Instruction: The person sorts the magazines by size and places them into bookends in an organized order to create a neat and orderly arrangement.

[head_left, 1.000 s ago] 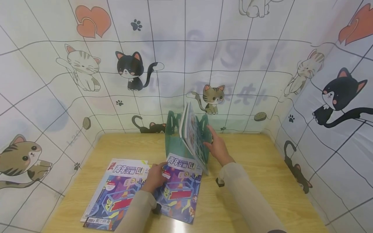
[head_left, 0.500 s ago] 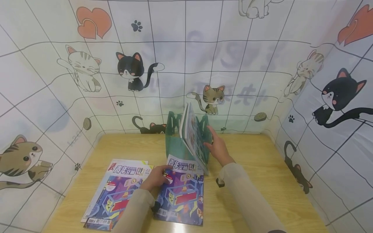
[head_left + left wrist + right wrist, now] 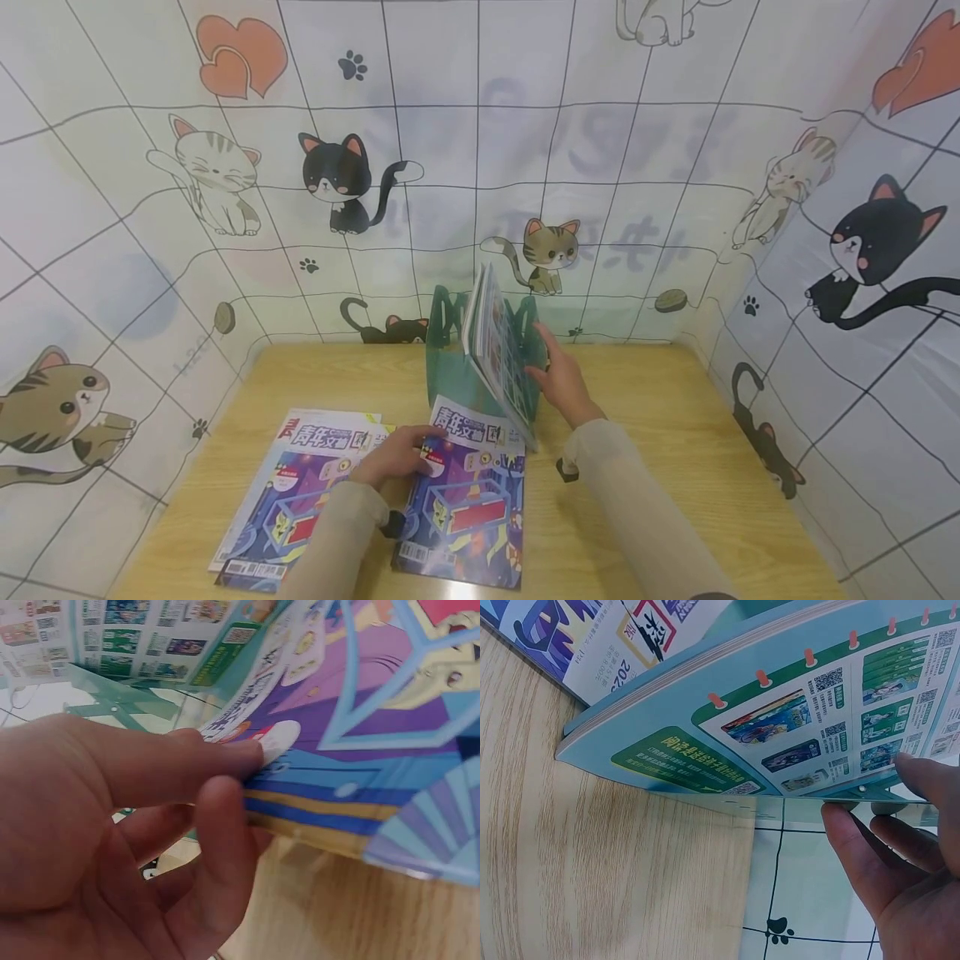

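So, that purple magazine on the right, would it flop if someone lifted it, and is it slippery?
Probably rather floppy: near its top, the magazine visibly curves in the left wrist view. It's likely light, since its edge looks thin. The glossy sheen on its cover suggests it might slide a little against the fingers.

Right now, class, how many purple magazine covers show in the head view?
2. One cover is at left, partly behind the left sleeve; the other cover is central, held by the left hand. More may be hidden in the upright stack.
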Tool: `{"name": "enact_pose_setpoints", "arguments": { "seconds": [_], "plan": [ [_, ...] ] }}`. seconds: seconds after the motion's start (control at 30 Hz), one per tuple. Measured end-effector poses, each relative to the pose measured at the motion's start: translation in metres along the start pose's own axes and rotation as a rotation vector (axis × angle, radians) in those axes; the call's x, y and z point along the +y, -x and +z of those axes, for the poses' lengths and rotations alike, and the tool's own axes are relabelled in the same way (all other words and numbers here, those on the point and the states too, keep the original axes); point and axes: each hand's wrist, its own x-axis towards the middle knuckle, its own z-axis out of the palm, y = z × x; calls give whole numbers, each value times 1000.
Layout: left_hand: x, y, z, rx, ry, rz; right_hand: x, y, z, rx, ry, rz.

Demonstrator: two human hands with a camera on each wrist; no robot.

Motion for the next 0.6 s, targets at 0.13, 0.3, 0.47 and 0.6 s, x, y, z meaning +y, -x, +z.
{"name": "enact_pose_setpoints", "arguments": {
  "seconds": [0.13,0.3,0.47,0.6],
  "plan": [
    [3,8,-6,-43,27,21,-1,0,0,-1,7,-3],
    [7,20,-17,-63,18,79,-1,0,0,-8,13,-4],
    [9,29,-25,-20,28,118,0,0,0,1,27,-4],
    [9,33,-30,39,6,142,1,0,-1,-3,21,-12]
  ]
}}
